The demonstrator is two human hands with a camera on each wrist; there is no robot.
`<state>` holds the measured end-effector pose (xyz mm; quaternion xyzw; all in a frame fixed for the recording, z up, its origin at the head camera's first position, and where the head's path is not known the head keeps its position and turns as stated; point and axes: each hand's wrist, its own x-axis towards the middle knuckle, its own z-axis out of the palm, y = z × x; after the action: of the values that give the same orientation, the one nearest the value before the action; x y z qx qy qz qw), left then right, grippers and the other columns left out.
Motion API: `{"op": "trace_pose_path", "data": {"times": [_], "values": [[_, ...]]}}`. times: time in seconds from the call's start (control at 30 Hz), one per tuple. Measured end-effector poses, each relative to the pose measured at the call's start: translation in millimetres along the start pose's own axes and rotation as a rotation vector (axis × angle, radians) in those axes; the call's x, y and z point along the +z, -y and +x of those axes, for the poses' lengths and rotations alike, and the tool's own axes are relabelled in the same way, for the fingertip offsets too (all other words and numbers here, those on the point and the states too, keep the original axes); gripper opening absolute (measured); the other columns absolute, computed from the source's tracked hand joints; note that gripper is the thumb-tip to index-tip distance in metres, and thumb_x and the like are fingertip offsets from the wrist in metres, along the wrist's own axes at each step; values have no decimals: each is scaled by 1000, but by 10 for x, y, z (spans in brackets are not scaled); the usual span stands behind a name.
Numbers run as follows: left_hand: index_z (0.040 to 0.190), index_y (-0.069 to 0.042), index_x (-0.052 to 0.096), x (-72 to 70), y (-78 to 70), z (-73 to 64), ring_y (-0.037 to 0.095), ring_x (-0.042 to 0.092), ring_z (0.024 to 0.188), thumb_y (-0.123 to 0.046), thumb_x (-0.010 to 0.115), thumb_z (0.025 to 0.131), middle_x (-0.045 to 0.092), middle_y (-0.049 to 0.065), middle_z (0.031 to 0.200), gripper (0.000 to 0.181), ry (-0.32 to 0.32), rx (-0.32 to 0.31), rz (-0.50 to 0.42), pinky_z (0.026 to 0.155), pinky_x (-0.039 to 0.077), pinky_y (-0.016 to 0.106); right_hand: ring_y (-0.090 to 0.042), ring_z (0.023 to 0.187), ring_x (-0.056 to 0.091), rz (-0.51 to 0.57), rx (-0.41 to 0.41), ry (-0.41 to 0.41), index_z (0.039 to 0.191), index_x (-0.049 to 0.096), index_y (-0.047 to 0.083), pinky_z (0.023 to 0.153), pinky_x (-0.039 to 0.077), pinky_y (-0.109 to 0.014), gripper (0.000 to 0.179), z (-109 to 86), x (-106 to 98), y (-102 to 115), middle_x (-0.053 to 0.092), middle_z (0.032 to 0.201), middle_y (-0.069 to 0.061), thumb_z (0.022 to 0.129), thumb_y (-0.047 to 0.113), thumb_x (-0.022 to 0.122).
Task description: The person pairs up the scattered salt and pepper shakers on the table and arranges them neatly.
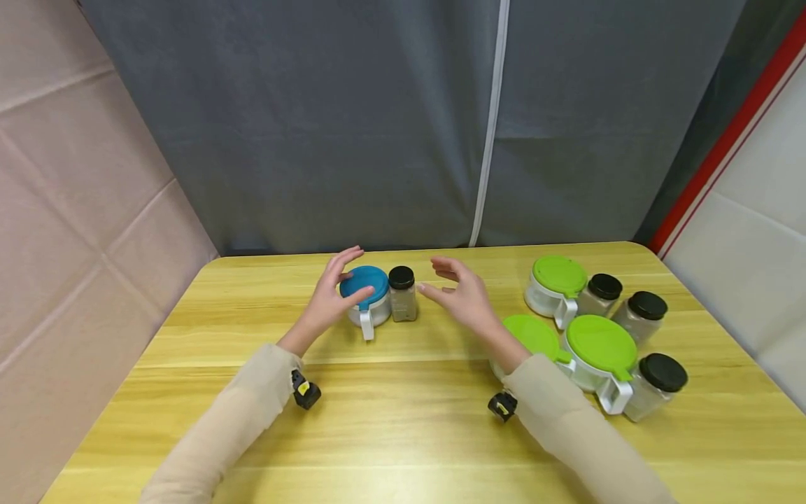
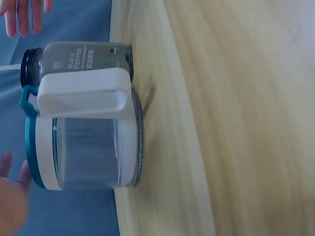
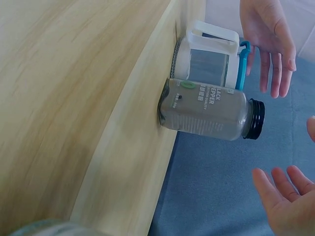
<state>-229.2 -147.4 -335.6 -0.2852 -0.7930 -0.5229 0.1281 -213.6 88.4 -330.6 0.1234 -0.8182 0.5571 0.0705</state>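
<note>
A clear jar with a blue lid and white handle (image 1: 367, 318) stands upright toward the back of the table. Right beside it is a pepper bottle (image 1: 403, 302) with a black cap; its label reads "BLACK PEPPER" in the left wrist view. My left hand (image 1: 329, 297) is at the left of the blue-lidded jar, thumb and fingers spread near the lid; whether a fingertip touches the lid I cannot tell. To the right of the pepper bottle, my right hand (image 1: 464, 297) hovers with fingers apart, holding nothing. In the right wrist view a gap separates that hand (image 3: 290, 209) from the bottle.
On the right of the wooden table (image 1: 390, 434) stand several jars with green lids (image 1: 601, 343) and black-capped bottles (image 1: 658, 381). My right forearm passes over one green-lidded jar (image 1: 532, 334). A grey curtain (image 1: 315, 140) hangs behind the back edge.
</note>
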Motion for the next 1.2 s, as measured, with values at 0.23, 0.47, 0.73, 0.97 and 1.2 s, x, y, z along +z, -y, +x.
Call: {"op": "trace_pose_path", "data": {"times": [0.23,0.47,0.73,0.97,1.2], "values": [[129,-1,39,52,103,-13,30,29,121,-2,66,78,29,15,135,59,9,8,10,93,30,49,-20,109,46,-19,-3,7,123,47,6,85,42,-35,56,-50,-91,25,49,121,-9,77,28,69],[132,-11,39,109,182,-15,22,30,121,-14,68,78,28,8,137,61,38,21,15,95,31,42,-22,109,46,-20,-24,15,123,47,4,85,42,-38,57,-92,-182,39,49,121,-11,76,27,69],[128,3,38,183,-181,-35,33,31,118,-2,66,78,30,20,133,58,64,59,-1,92,30,49,-24,109,45,-25,-46,30,123,47,3,86,42,-40,56,-139,-278,55,49,120,-13,77,24,70],[129,2,37,247,-245,-71,30,30,120,2,65,77,30,17,133,59,97,55,-7,94,29,48,-22,110,46,-89,-69,43,123,47,5,84,43,-38,56,-192,-357,56,49,121,-12,77,26,69],[128,4,37,330,-300,-106,24,29,122,-1,67,76,31,15,134,60,129,89,5,94,30,47,-20,110,45,-119,-77,64,124,47,6,82,45,-34,56,-228,-419,49,49,121,-9,77,28,69]]}}
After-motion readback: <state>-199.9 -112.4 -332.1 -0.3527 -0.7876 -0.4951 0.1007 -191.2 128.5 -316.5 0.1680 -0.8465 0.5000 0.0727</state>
